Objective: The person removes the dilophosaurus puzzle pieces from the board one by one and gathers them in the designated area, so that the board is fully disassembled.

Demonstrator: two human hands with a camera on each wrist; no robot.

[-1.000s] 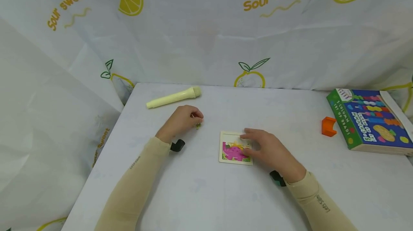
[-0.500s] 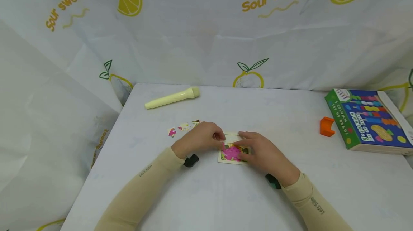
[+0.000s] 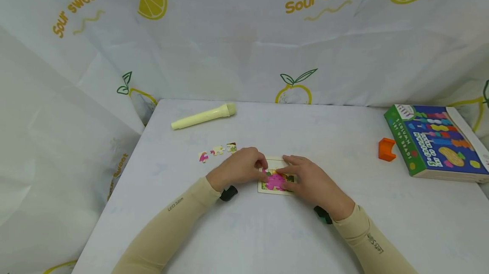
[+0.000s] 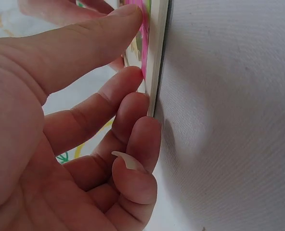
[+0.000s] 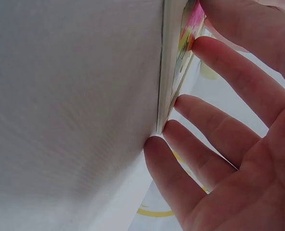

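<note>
A small jigsaw puzzle (image 3: 274, 182) with a pink animal picture lies in a pale frame (image 3: 282, 159) on the table. At its left side is my left hand (image 3: 244, 165). The left wrist view shows that hand's thumb and index fingertips on the pink picture (image 4: 144, 45), slightly apart, the other fingers bent loosely by the frame's edge. My right hand (image 3: 315, 182) rests at the right side, fingers spread. In the right wrist view its fingertips (image 5: 200, 45) touch the puzzle's face and rim. The hands cover parts of the puzzle. Three loose puzzle pieces (image 3: 217, 151) lie beyond the left wrist.
A pale yellow toy microphone (image 3: 204, 116) lies near the table's back left. To the right are an orange plastic block (image 3: 386, 150) and a blue and green bead-set box (image 3: 439, 142). A white printed cloth (image 3: 244, 44) hangs behind the table's back edge.
My left hand has come from beside the loose pieces, right and nearer, onto the puzzle's left side, uncovering those pieces. My right hand stays at the puzzle's right side with only slight movement.
</note>
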